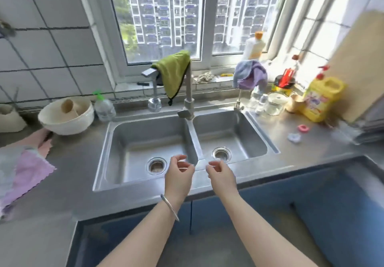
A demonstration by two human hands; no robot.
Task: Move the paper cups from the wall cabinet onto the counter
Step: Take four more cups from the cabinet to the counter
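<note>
My left hand [179, 176] and my right hand [221, 175] hover side by side over the front rim of the steel double sink [145, 185]. Both hold nothing, with fingers loosely curled and apart. The steel counter [72, 183] runs around the sink. A tan paper cup [67, 106] lies tilted in a white bowl [66, 125] on the counter at the back left. No wall cabinet is in view.
The faucet [188, 92] carries a green cloth [173, 71]. Pink cloths [25, 175] lie at the left. At the right stand a yellow jug [321, 98], jars [274, 103], a purple cloth [250, 75] and a leaning cutting board [361, 67].
</note>
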